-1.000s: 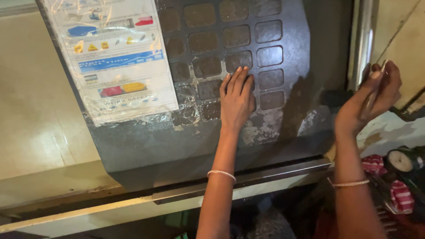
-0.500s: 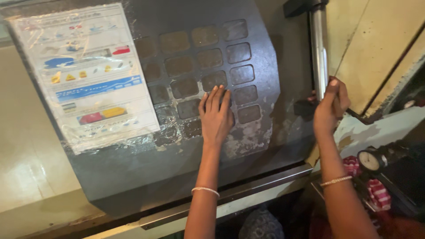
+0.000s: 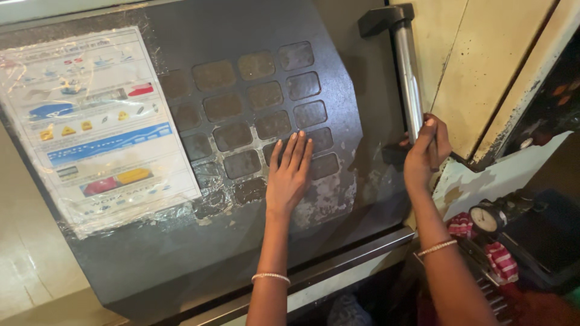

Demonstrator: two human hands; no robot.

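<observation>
The left hand (image 3: 289,178) lies flat with open fingers on the dark grey metal door (image 3: 241,259), right of a plastic-covered white rectangular sign (image 3: 96,130) with coloured pictures, while the right hand (image 3: 426,154) has fingers closed around the vertical silver handle bar (image 3: 408,78).

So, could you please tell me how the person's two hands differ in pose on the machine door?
The left hand lies flat, fingers straight and together, on the dark door panel; the right hand is curled around the lower end of the metal bar handle. The left hand presses a flat surface, while the right hand grips a round bar. Both wrists wear a thin beaded bracelet.
</observation>
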